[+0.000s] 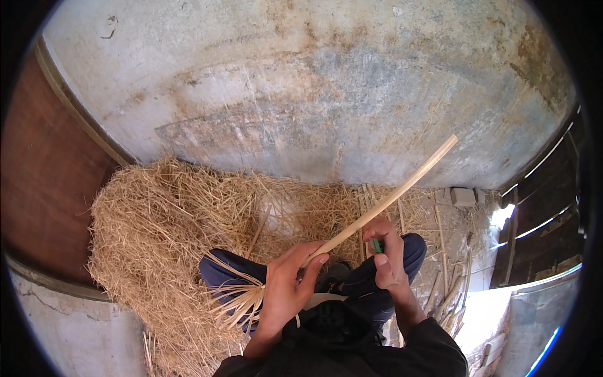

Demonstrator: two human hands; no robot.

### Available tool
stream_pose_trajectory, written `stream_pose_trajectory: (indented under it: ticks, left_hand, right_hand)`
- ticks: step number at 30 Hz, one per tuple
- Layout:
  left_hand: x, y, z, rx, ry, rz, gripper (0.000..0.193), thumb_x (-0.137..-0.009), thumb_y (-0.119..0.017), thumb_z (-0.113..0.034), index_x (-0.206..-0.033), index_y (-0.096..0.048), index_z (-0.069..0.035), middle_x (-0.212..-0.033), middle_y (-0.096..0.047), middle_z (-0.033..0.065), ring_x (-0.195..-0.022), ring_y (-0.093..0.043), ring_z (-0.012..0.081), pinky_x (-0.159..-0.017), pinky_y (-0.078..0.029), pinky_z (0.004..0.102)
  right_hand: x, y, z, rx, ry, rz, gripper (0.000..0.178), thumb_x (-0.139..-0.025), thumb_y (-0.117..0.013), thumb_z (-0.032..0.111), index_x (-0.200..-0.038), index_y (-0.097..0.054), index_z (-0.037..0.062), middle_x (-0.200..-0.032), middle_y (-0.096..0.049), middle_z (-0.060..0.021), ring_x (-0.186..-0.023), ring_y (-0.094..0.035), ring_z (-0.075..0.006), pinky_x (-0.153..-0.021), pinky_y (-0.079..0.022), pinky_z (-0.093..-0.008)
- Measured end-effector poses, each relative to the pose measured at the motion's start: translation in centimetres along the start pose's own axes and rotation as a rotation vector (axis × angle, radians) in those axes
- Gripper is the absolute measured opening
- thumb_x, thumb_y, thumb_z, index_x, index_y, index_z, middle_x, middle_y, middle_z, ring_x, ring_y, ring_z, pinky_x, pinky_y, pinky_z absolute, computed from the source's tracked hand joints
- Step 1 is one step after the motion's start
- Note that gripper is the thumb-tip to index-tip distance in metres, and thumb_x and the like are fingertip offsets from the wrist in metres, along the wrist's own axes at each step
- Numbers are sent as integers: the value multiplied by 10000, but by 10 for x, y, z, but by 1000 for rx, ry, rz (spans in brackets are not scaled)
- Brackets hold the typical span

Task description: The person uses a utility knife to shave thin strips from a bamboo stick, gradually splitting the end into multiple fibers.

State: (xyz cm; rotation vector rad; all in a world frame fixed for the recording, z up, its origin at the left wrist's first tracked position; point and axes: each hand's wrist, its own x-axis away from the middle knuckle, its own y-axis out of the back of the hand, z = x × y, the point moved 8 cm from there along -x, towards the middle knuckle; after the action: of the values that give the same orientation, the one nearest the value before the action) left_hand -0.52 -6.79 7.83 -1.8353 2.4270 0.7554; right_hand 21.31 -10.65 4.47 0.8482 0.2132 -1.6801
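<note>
The stick [392, 196], pale and slightly curved, rises out of the person's left hand [290, 283] and slants past the right hand [388, 257], its tip well beyond both. From where I stand, the wall [326, 75] is the biggest thing, stained grey and white, spread out ahead of the two hands. Well off to the left of the left hand stands a brown panel [50, 169]; well to the right of the right hand, dark boards [543, 235] let daylight through their gaps. Straw [163, 220] is heaped to the left of the left hand and thins out ahead of both. The dark trousers [412, 248] show bent knees, one just outside each hand.

The left hand is closed round the stick, thumb pressed against it. From its left side thin strips [242, 300] fan out over the knee; whether they join the stick inside the grip, I can't tell. Ahead of the right hand and to its right, a grey block [463, 196] lies near the wall. The right hand, just beside the stick, is curled round a small green thing [377, 245], mostly hidden by the fingers.
</note>
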Motion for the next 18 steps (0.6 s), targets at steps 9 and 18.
stream_pose_trajectory:
  ticks: [9,18]
  left_hand:
    - [6,2,-5,-44,-4,-51,212,-1005,-776,-39,-1202,-775,39,-927,-817,122,-711,-728,162,-639,-535,298]
    - [6,4,0,-108,-44,-158,205,-979,-821,-44,-1180,-819,-9,-1036,-826,177,-814,-818,284,-646,-601,352]
  right_hand:
    - [-15,-5,34,369,140,15,336,-969,-803,204,-1230,-746,-1,-966,-717,-144,-742,-723,-303,-652,-573,-396]
    - [-16,-26,35,414,139,33,414,-880,-923,202,-1198,-752,-2,-903,-732,-118,-699,-729,-266,-592,-562,-352]
